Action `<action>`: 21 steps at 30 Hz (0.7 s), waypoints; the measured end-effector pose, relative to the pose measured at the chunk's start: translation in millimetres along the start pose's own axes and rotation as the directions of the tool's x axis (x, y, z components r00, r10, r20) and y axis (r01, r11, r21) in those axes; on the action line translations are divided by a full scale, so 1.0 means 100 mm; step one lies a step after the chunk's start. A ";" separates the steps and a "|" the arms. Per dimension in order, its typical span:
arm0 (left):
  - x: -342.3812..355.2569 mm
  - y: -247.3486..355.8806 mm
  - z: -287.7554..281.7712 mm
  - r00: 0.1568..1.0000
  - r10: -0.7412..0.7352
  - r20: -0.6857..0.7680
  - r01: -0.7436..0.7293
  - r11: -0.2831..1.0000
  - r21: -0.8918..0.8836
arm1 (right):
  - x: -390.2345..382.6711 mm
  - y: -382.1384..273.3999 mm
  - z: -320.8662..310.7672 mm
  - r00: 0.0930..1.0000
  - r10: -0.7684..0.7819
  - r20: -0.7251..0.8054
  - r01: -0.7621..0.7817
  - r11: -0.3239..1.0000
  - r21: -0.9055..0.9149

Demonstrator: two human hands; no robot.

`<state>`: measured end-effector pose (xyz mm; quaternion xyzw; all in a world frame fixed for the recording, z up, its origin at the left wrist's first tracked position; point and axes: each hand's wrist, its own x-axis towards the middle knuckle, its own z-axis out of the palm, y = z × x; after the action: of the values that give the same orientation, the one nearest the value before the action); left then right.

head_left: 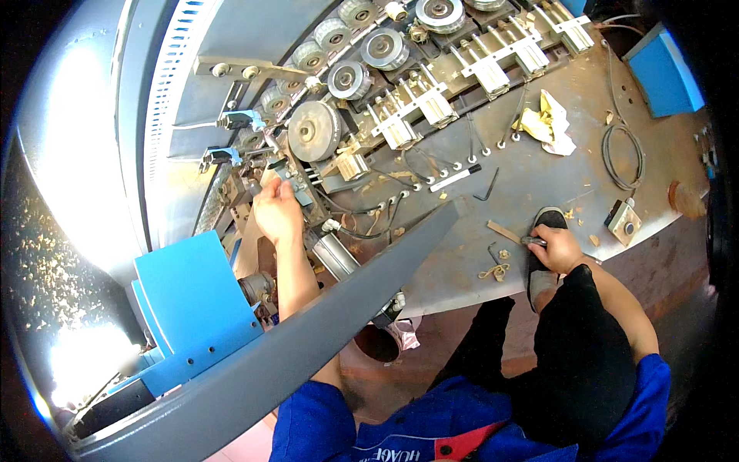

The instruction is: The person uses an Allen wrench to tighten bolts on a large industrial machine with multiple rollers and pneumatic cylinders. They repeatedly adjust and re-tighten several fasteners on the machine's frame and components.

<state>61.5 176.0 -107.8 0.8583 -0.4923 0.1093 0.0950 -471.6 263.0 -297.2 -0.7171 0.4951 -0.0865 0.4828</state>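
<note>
My left hand [279, 212] reaches into the machine beside a large grey wheel [315, 131]. Its fingers are curled closed against small metal parts, and what they grip is hidden. My right hand [560, 249] is closed round the dark handle of a flat scraper-like tool [505, 233], whose tan blade points left over the metal plate. That hand is in front of my shoe [550, 219], which stands on the plate. A marker pen [455, 178] and a black hex key [486, 185] lie farther off, toward the machine's rollers.
A curved grey beam [308, 319] crosses in front of my left forearm. A blue box-shaped housing [188, 285] stands at left. Cables run along the rollers [385, 49]. A crumpled yellow-white wrapper [548, 125], a coiled cable [622, 158] and a control box [623, 223] lie at right.
</note>
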 end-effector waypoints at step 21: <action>0.12 0.20 -0.08 0.906 0.169 0.389 -0.320 0.874 0.365 | -0.01 0.14 0.04 0.998 -0.017 -0.059 0.023 0.996 0.089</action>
<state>49.2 158.4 -95.4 0.7936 -0.5720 0.0717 -0.1946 -478.8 265.3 -309.7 -0.6968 0.4975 -0.1344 0.4989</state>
